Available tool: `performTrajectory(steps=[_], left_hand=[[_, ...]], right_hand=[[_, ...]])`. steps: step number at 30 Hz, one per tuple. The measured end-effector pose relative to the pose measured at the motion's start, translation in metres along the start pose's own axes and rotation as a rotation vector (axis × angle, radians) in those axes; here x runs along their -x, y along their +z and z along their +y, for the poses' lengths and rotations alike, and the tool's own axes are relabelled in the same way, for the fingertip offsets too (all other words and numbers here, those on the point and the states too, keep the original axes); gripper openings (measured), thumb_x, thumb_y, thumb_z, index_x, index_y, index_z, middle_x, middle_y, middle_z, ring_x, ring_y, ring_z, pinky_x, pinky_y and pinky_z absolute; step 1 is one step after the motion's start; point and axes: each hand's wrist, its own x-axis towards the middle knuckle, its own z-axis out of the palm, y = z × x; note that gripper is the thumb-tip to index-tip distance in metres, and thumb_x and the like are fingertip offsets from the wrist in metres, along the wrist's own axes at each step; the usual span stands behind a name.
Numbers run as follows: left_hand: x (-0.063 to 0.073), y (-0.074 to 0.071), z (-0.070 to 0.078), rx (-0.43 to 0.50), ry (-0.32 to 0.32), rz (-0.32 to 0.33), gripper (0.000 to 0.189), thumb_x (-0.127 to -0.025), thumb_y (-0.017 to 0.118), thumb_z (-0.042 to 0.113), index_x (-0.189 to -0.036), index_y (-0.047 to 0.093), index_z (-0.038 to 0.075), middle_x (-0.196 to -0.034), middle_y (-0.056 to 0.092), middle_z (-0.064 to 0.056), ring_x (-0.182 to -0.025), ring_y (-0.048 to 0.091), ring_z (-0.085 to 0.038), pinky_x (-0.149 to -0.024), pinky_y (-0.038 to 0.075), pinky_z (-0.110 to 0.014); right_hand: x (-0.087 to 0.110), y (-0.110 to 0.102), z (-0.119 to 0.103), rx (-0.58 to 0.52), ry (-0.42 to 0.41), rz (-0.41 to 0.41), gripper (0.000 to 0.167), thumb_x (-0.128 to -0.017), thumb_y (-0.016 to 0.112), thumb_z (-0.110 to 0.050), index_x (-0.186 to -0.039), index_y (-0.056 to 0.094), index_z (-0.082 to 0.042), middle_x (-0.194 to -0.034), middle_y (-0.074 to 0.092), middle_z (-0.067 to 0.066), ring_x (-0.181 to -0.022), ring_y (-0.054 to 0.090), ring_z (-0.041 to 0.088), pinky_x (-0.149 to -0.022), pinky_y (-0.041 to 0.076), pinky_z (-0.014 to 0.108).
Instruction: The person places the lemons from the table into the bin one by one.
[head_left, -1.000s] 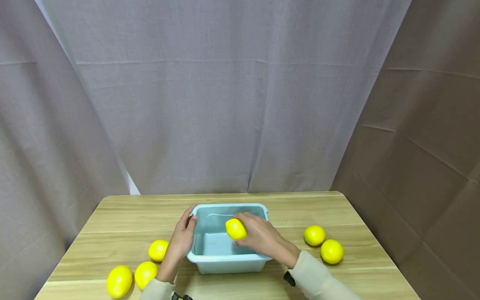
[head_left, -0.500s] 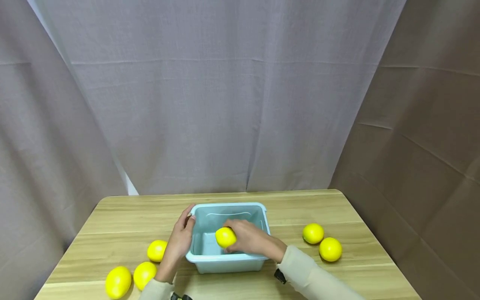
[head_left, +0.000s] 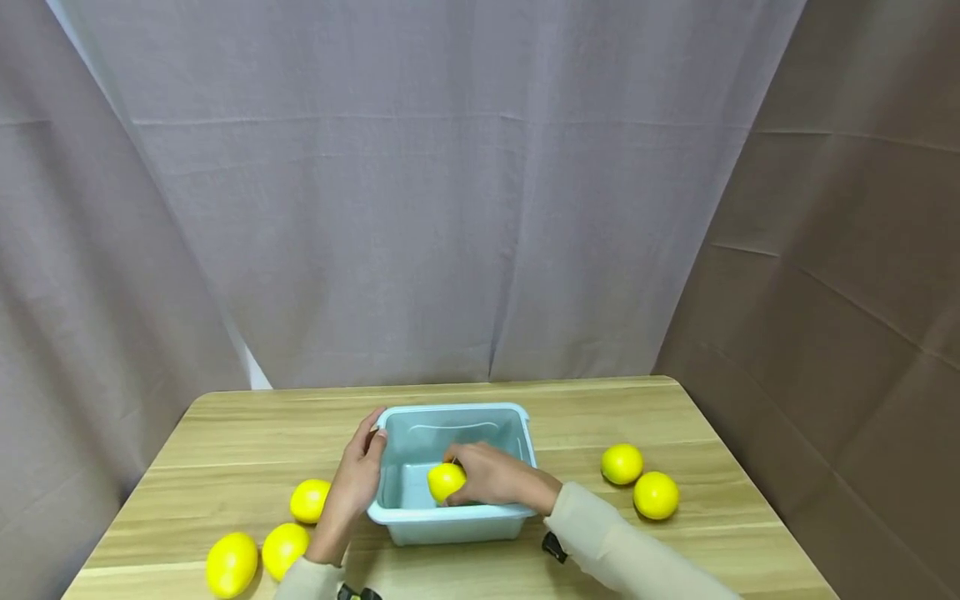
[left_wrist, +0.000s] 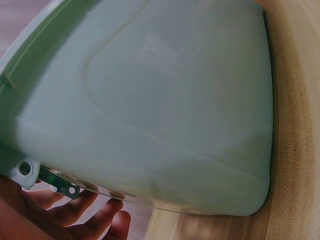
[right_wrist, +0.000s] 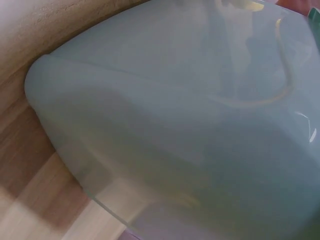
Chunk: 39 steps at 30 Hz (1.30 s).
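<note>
A light blue plastic bin (head_left: 453,527) stands on the table, shown close up in the left wrist view as a pale side wall (left_wrist: 165,100). My left hand (head_left: 358,471) grips its left rim near the far corner, thumb over the edge and fingers (left_wrist: 95,220) along the outside. Inside the bin, low near its floor, my right hand (head_left: 491,477) holds a yellow lemon (head_left: 445,482) between thumb and fingers. The bin's outer wall (right_wrist: 165,110) fills the right wrist view and hides the right hand there.
On the wooden table (head_left: 570,558), several other lemons lie loose. Left of my left forearm are a near one (head_left: 232,565), a middle one (head_left: 285,550) and a farther one (head_left: 310,501). Two more, one lemon (head_left: 622,463) behind another (head_left: 656,495), sit at the right. Grey curtains (head_left: 375,208) hang behind.
My right hand has moved left and down into the bin with the lemon. The left hand keeps its grip on the rim, and the other lemons stay in place.
</note>
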Motion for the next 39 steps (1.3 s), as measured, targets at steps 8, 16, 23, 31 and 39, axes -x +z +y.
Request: performTrajectory(steps=[8,16,23,31,39], left_hand=[[0.0005,0.0001,0.0,-0.002,0.008,-0.003,0.05,-0.115,0.037,0.02,-0.164,0.034,0.012,-0.154,0.05,-0.025,-0.135,0.052,-0.04,-0.109,0.043,-0.058],[-0.0005,0.0011,0.0017,-0.006,0.024,-0.011,0.049,-0.116,0.037,0.02,-0.164,0.035,0.01,-0.152,0.052,-0.026,-0.135,0.053,-0.04,-0.109,0.044,-0.058],[0.0,0.0011,0.0005,-0.005,0.012,-0.004,0.05,-0.115,0.037,0.02,-0.164,0.034,0.012,-0.154,0.051,-0.025,-0.136,0.052,-0.041,-0.109,0.043,-0.06],[0.0008,0.0016,0.0001,-0.001,0.011,-0.006,0.05,-0.116,0.037,0.021,-0.165,0.033,0.011,-0.157,0.048,-0.026,-0.139,0.049,-0.042,-0.114,0.039,-0.063],[-0.0003,0.0009,-0.0014,0.001,0.009,-0.004,0.05,-0.116,0.037,0.02,-0.164,0.034,0.011,-0.153,0.052,-0.026,-0.134,0.053,-0.041,-0.109,0.043,-0.061]], right_hand=[[-0.0013,0.0011,-0.0005,-0.013,0.033,-0.068,0.042,-0.086,0.088,-0.017,-0.119,0.065,-0.003,-0.101,0.069,0.002,-0.083,0.056,0.009,-0.076,0.051,0.025],[-0.0019,0.0005,0.0042,-0.021,0.022,-0.162,0.03,-0.091,0.081,-0.01,-0.116,0.064,-0.006,-0.097,0.064,-0.003,-0.086,0.053,0.009,-0.081,0.049,0.027],[-0.0033,0.0005,0.0024,0.035,0.057,-0.26,0.027,-0.096,0.074,-0.014,-0.121,0.067,-0.007,-0.1,0.066,-0.005,-0.087,0.054,0.009,-0.084,0.049,0.028],[-0.0032,0.0008,0.0031,0.072,0.091,-0.302,0.029,-0.097,0.071,-0.019,-0.126,0.068,-0.011,-0.108,0.069,-0.004,-0.096,0.059,0.009,-0.091,0.051,0.032],[-0.0052,0.0019,0.004,0.082,0.057,-0.297,0.034,-0.099,0.072,-0.021,-0.13,0.069,-0.007,-0.122,0.072,0.003,-0.11,0.063,0.012,-0.102,0.051,0.034]])
